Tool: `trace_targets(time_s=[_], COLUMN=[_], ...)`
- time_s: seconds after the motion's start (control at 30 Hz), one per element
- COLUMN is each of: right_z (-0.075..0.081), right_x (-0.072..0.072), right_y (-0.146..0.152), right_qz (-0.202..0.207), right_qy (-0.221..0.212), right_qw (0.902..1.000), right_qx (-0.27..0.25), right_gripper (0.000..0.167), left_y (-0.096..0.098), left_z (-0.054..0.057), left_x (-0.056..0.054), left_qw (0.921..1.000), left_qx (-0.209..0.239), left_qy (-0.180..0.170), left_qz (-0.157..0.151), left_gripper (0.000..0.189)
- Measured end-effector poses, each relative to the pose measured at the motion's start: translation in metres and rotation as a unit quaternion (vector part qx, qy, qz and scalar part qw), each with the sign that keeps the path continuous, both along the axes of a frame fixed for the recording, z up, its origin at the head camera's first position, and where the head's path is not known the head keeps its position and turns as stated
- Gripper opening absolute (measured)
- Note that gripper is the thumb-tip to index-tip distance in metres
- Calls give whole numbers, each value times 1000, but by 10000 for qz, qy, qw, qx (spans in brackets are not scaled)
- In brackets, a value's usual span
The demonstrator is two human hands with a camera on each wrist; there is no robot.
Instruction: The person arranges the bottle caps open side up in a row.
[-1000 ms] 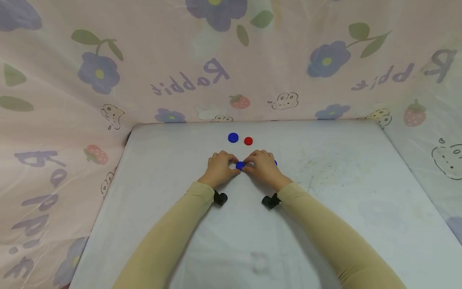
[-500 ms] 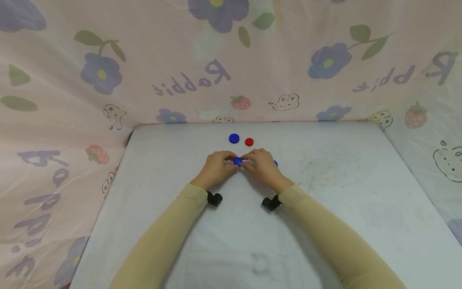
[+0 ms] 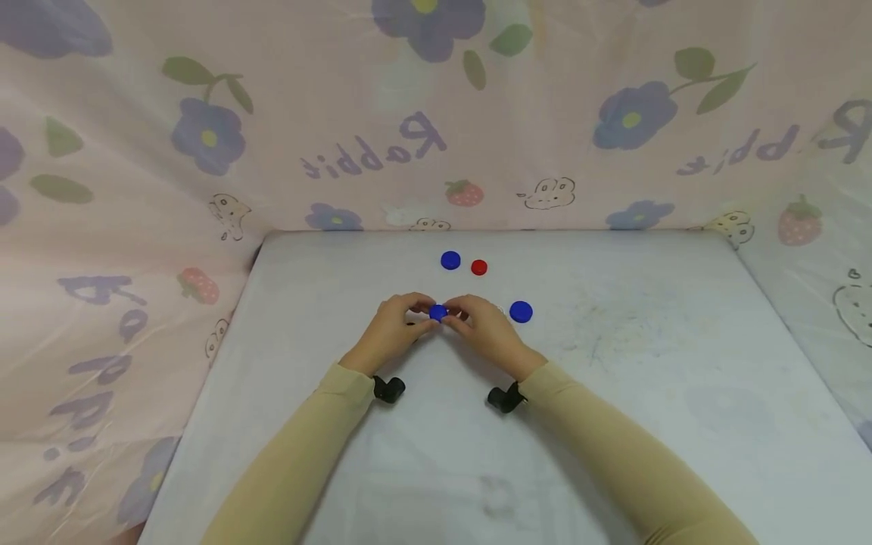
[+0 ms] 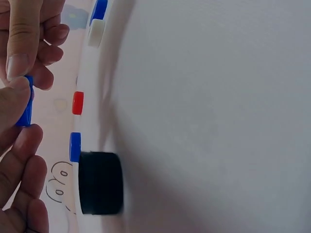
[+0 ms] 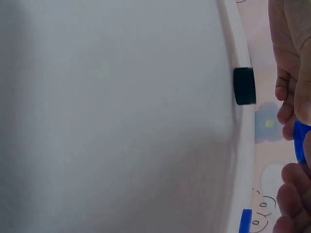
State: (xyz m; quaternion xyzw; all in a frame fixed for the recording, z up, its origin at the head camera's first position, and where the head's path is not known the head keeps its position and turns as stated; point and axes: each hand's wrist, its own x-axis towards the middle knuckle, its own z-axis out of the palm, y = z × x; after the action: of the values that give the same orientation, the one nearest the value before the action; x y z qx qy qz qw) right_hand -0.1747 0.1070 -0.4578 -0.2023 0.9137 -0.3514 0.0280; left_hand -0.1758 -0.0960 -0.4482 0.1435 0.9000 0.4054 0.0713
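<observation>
In the head view, a small blue disc, shaped like a cap, is between my two hands over the middle of the table. My left hand pinches it from the left with thumb and fingers. From the opposite side, my right hand grips its other edge. The left wrist view shows this blue disc edge-on at the fingertips. A short black cylinder stands on the table near the left hand, mostly hidden by it in the head view.
Beyond the hands lie a larger blue disc and a red disc. Another blue disc is right of the right hand, with a small white disc beside it. A patterned curtain borders the white table.
Both hands have shifted left with the blue disc between them. The blue disc at the right, earlier mostly covered by the right hand, now shows whole. A bit of black shows by the left thumb.
</observation>
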Motion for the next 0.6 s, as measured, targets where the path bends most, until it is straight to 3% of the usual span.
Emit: trace_targets(time_s=[0.6], right_z=[0], right_x=[8], right_y=[0], right_qz=[105], right_qy=[160], right_qw=[9998], right_qx=[-20], right_gripper=[31], left_y=[-3], left_z=[-5], left_x=[6], left_qw=[9999], left_qx=[90], left_qy=[-35], left_qz=[-53], left_gripper=[35])
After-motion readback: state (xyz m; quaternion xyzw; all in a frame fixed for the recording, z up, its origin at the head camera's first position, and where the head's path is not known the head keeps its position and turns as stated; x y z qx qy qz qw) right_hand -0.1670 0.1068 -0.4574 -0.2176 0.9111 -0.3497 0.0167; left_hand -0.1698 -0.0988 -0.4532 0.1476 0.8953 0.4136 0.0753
